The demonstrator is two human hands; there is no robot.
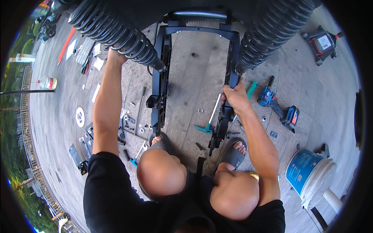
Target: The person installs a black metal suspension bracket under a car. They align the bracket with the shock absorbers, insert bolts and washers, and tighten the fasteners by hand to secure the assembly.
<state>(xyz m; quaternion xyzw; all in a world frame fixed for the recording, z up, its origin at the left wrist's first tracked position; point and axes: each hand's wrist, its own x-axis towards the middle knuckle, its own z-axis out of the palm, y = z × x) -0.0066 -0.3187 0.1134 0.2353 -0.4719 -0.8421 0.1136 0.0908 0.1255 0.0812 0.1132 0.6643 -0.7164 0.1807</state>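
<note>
A black U-shaped swingarm [198,29] stretches toward me between two black coil-spring shock absorbers, the left one [116,37] and the right one [272,33]. My right hand [237,98] is wrapped round the swingarm's right leg, just below the lower end of the right shock. My left hand [117,56] reaches up behind the left shock's coils, which hide its fingers; I cannot tell what it touches. A T-handle hex key [214,110] with a teal grip is on the inner side of my right hand. A green-handled tool [251,89] is on its outer side.
On the paved floor at right are a blue cordless impact driver [278,106], a blue-and-white bucket [307,173] and a floor jack [321,44]. Washers, bolts and a wrench [138,150] are scattered at left, near a white disc [80,117] and a bottle [47,83].
</note>
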